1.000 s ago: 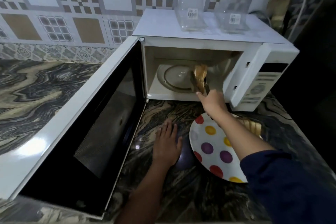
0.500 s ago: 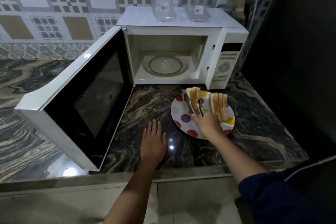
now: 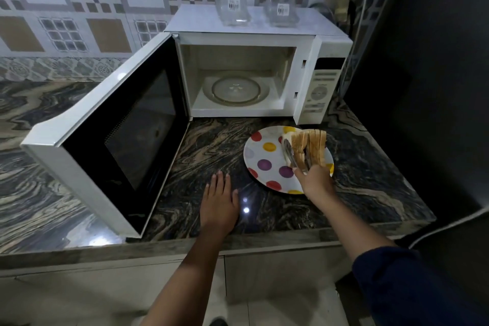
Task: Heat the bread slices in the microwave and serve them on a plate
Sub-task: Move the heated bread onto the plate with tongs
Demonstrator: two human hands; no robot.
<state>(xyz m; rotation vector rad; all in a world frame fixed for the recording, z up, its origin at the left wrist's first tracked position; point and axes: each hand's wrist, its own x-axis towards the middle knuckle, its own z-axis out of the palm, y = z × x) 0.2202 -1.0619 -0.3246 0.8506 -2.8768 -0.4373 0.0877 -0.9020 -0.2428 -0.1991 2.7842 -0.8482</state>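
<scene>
Right hand [image 3: 315, 180] curled round the handle end of metal tongs [image 3: 288, 153], which clamp a few bread slices [image 3: 299, 144] standing on edge. The clamped slices sit low over the right side of the polka-dot plate [image 3: 257, 159], pressed against more upright slices [image 3: 317, 143] there; cannot tell whether they touch the plate. Plate rests on the marbled countertop [image 3: 211, 140], just in front of the white microwave [image 3: 264, 37]. Microwave door [image 3: 105, 137] swung wide to the left; glass turntable [image 3: 235, 88] in the cavity. Left hand [image 3: 219, 202] lies flat on the countertop, fingers straight, holding nothing. Two clear glass containers [image 3: 234, 4] with barcode labels stand on the microwave's top.
</scene>
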